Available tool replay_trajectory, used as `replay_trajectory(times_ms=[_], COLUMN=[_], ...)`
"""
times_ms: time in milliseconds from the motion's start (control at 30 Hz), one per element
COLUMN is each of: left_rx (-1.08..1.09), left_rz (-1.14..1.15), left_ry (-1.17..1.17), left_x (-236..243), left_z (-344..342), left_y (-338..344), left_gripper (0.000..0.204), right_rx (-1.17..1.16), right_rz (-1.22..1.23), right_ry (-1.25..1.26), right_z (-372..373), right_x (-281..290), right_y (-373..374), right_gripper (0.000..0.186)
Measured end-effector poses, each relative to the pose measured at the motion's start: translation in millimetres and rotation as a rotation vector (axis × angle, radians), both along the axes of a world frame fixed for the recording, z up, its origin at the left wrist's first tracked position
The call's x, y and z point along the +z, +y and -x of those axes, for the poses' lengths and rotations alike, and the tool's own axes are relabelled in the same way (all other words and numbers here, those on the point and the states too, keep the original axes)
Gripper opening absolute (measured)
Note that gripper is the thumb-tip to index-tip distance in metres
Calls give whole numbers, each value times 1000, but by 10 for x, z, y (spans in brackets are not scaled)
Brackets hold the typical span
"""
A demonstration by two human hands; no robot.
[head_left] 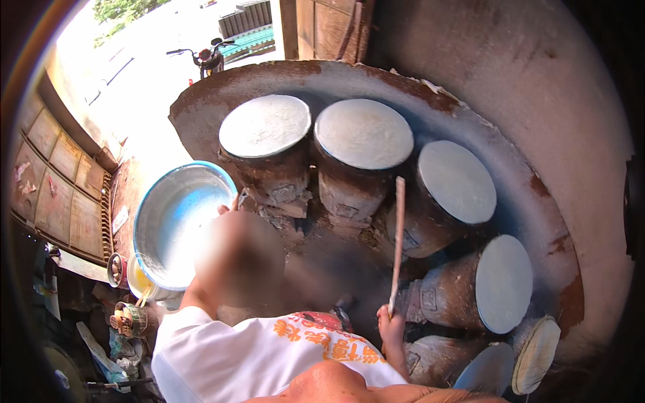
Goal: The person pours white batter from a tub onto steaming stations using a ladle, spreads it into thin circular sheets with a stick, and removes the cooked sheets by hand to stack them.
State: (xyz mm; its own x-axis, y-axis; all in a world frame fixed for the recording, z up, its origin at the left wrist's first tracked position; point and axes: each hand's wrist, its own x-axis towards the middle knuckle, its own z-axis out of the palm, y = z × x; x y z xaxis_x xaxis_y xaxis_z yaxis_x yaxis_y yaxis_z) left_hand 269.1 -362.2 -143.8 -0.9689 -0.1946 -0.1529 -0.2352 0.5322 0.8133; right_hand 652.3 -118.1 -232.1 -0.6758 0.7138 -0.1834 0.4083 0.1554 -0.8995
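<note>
My right hand (391,328), at the lower right, is closed round the lower end of a thin wooden stick (398,245). The stick points away from me, its tip just short of the middle griddle's edge. My left hand (230,204) is beside the right rim of a large blue-rimmed basin (143,252). A blur covers most of that hand and forearm; only some fingertips show. White and blue show inside the basin. Ahead, a round griddle (265,126) and a second griddle (364,134) carry pale, bumpy layers. Farther right, another griddle (457,181) looks smoother and pale.
Several griddles, including a pale one (504,283), sit on rusty drum stoves (346,195) in an arc before a low curved wall (484,124). A pale round disc (536,356) leans at right. Left are a yellow-and-white bucket (139,277) and a basket (129,318). A motorbike (207,59) stands outside.
</note>
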Motion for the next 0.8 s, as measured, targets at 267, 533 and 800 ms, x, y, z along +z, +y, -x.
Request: replay_trajectory(times_ms=[267,533,800], left_rx=[136,-90,29], left_rz=[370,145,-349], left_ry=[-49,-365,-285], left_x=[-2164,-2394,-1761], left_z=[966,786,1816], left_y=[-443,-1803,-2049], left_gripper=[34,48,55], right_rx=[887,1289,1177], right_rz=[-593,-913,-880], right_ry=[202,-473,-466], right_z=[3226,5572,5457], right_x=[487,-236,156], right_y=[-624,-2216,-2276], right_gripper=[46,24,31])
